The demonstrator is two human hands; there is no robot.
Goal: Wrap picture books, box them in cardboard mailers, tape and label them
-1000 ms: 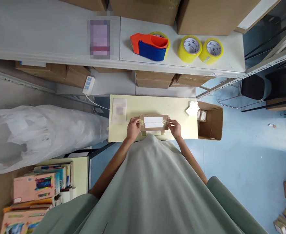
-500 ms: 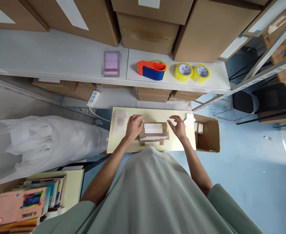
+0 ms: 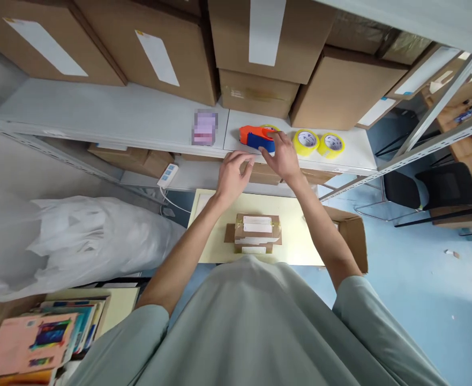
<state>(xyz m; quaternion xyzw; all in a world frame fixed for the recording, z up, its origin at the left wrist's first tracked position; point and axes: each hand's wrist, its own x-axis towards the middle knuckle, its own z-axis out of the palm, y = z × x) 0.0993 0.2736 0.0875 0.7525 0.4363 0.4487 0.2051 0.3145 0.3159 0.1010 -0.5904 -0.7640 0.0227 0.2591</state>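
Note:
My right hand (image 3: 284,156) reaches up to the grey shelf (image 3: 139,120) and touches the orange and blue tape dispenser (image 3: 255,137); its fingers curl over the dispenser's near end. My left hand (image 3: 231,174) hovers just below the shelf edge, left of the dispenser, fingers apart and holding nothing. Below both hands, small taped cardboard parcels (image 3: 257,231) with white labels sit stacked on the pale yellow table (image 3: 211,236).
Two yellow tape rolls (image 3: 319,142) stand right of the dispenser. Large cardboard boxes (image 3: 260,48) fill the back of the shelf. An open carton (image 3: 352,236) sits right of the table, a white plastic bag (image 3: 79,241) to the left, and books (image 3: 43,338) at the lower left.
Both hands have left the taped parcel and risen to the shelf. The right hand now rests on the tape dispenser. The view has tilted upward.

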